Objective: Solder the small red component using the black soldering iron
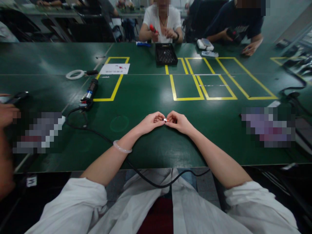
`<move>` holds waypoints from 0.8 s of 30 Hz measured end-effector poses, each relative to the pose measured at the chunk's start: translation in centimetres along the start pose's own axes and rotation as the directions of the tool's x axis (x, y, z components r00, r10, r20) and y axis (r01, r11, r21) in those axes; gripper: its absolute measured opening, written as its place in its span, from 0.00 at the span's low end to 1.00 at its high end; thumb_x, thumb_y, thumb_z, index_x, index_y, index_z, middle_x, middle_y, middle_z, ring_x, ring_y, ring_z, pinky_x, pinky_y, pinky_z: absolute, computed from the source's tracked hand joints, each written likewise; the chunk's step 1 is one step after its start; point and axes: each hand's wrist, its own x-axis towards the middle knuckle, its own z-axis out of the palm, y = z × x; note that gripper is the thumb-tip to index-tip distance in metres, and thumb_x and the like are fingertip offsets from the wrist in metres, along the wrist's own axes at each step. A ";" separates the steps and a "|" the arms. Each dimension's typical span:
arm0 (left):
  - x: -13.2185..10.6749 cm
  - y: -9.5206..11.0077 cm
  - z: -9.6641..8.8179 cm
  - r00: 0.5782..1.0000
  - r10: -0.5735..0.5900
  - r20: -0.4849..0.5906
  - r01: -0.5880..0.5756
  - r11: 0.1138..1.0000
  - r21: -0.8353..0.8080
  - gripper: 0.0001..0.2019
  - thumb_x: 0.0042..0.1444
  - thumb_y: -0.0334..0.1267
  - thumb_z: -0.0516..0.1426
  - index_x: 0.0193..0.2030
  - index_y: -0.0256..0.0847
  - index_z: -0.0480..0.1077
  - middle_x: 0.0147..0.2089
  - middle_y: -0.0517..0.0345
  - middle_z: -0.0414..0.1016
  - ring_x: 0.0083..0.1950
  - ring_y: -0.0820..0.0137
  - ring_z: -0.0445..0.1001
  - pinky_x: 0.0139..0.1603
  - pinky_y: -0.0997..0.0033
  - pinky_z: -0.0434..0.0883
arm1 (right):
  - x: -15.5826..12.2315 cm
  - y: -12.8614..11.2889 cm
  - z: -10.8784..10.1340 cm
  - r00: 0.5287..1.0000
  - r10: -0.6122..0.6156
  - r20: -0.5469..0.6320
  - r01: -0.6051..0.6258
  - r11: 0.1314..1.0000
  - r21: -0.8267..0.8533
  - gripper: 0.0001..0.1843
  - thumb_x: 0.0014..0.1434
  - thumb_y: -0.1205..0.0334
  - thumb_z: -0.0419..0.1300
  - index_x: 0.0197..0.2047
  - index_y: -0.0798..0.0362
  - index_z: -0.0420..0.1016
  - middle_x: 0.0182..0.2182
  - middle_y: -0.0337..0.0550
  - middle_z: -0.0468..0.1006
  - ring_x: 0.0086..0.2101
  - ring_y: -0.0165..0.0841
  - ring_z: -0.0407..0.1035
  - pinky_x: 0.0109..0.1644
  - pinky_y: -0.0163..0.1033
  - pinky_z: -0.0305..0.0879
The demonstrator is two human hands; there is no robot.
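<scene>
The left hand (153, 122) and the right hand (177, 123) are meeting low over the green tabletop (146, 151), fingertips nearly touching, and both are pinching a tiny light-coloured part (165, 120) between them (it is showing touches of orange and black, but it is too small to make out further). The remaining fingers of each hand are curling in toward the palm. A pale bangle (122, 147) is circling the left wrist. Under the left forearm a black cable (94, 130) is passing, then dropping over the table's near edge and sagging across the lap. To the left, a black cylindrical tool (90, 91) with a silver and blue band is lying beside a yellow tape outline (103, 99), a printed paper sheet (115, 69) and a coil of white tubing or cord (73, 78). More yellow tape rectangles (188, 98) are marking the table beyond the right hand. At the far edge a black tray (166, 61) is holding small items, while a co-worker in a white shirt (147, 18) is sitting behind it, gripping a red-handled tool (152, 28).
</scene>
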 end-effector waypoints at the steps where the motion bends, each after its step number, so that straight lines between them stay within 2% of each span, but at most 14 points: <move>1: 0.0 0.0 0.0 1.000 0.001 -0.002 -0.001 1.000 0.002 0.18 0.55 0.45 0.63 0.46 0.34 0.70 0.41 0.53 0.74 0.42 0.70 0.72 0.45 0.68 0.68 | 0.0 0.0 0.0 1.000 0.002 0.000 -0.002 1.000 -0.003 0.14 0.57 0.53 0.66 0.39 0.53 0.70 0.28 0.37 0.74 0.27 0.28 0.67 0.33 0.34 0.63; 24: 0.0 0.4 0.0 1.000 -0.010 -0.022 0.011 0.999 0.049 0.19 0.55 0.49 0.61 0.44 0.34 0.71 0.36 0.53 0.75 0.37 0.70 0.73 0.42 0.69 0.68 | 0.0 -0.2 -0.1 0.999 -0.045 0.023 0.046 0.997 -0.061 0.11 0.59 0.55 0.63 0.41 0.52 0.70 0.28 0.37 0.75 0.27 0.27 0.66 0.33 0.34 0.62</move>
